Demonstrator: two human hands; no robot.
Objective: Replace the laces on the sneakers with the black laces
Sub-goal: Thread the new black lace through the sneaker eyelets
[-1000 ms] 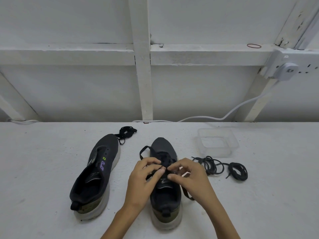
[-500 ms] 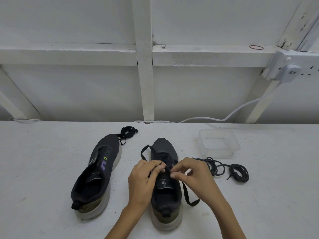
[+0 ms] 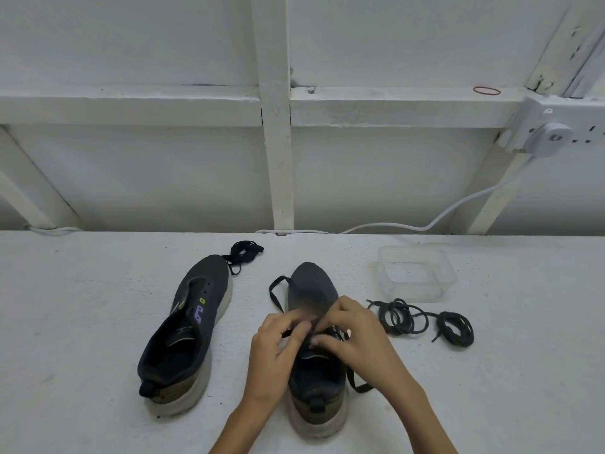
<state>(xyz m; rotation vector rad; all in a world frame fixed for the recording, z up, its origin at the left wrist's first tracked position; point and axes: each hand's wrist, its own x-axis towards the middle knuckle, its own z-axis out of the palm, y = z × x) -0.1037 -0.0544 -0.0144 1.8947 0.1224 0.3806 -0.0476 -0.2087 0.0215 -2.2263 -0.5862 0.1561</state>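
Nearest the camera, both forearms enter from the bottom edge and meet over the right-hand sneaker, which stands on the white table with its heel toward the viewer and its toe pointing away. The left hand has its fingers curled, thumb and forefinger closed narrowly on the black lace at the eyelet row; the fingertips are blurred. The right hand lies just beside it, fingers bent down and pinching the same lace over the tongue. One length of lace loops out past the toe on the left side; another trails to the table beside the heel on the right. The left-hand sneaker stands apart to the left, unlaced, eyelets bare. Right of the hands lie two coiled dark laces, side by side on the table. Further back, a clear plastic container sits beyond the coils, and a bundled black lace touches the left-hand sneaker's toe. A white cable runs along the table's rear edge up to a wall socket. A red rubber band rests on the ledge above.
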